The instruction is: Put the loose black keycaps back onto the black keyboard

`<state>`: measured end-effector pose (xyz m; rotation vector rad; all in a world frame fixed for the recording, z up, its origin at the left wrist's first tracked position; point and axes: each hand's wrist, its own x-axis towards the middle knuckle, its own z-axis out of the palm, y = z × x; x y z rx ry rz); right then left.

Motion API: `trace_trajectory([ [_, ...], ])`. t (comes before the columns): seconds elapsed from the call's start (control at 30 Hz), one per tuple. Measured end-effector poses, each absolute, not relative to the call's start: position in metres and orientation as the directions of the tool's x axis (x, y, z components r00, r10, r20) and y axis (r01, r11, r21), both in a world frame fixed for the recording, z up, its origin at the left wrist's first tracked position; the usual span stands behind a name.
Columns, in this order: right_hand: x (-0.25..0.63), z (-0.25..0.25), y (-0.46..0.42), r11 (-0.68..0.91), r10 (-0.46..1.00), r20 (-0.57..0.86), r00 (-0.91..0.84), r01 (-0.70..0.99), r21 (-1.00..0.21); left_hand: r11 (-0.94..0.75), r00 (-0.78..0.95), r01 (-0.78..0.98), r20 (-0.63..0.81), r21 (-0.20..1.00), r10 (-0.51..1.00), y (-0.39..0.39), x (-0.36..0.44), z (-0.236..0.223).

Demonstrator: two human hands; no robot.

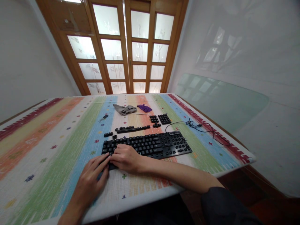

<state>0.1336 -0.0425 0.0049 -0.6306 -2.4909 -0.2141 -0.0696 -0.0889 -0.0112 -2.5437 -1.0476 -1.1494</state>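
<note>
A black computer keyboard [152, 145] lies in front of me, its left part full of keycaps and many bare key posts showing on the right. My left hand [93, 175] rests at the lower left corner of the keyboard, with fingers stretched out and their tips on its edge. Curled over the lower left keys, my right hand [126, 158] has its fingers drawn together beside the left fingertips. Whatever may be in the right fingers is hidden. Loose keycaps lie beyond the keyboard, among them a long space bar [126, 130] and a number pad group [164, 119].
A grey cloth [125, 109] and a purple cloth [144, 108] lie toward the back. A small dark tool [103, 117] is left of them. The keyboard's cable [194, 124] runs right across the striped tablecloth [70, 137]. Walls flank the table; wooden doors stand behind.
</note>
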Motion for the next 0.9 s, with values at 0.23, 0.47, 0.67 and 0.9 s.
trace_trajectory([
  [0.23, 0.135, 0.002, -0.043, 0.883, 0.404, 0.548, -0.733, 0.469, -0.024, -0.737, 0.456, 0.661, 0.706, 0.138, 0.541, -0.088, -0.069, -0.011],
  [0.47, 0.137, 0.004, -0.041, 0.882, 0.422, 0.568, -0.706, 0.466, -0.076, -0.743, 0.451, 0.650, 0.705, 0.161, 0.548, -0.089, -0.068, -0.009],
  [0.67, 0.135, 0.011, -0.050, 0.895, 0.343, 0.446, -0.827, 0.431, 0.112, -0.740, 0.454, 0.653, 0.701, 0.158, 0.550, -0.089, -0.068, -0.010],
  [0.9, 0.132, 0.007, -0.045, 0.867, 0.434, 0.496, -0.752, 0.499, -0.002, -0.733, 0.444, 0.661, 0.704, 0.160, 0.554, -0.089, -0.068, -0.010],
])
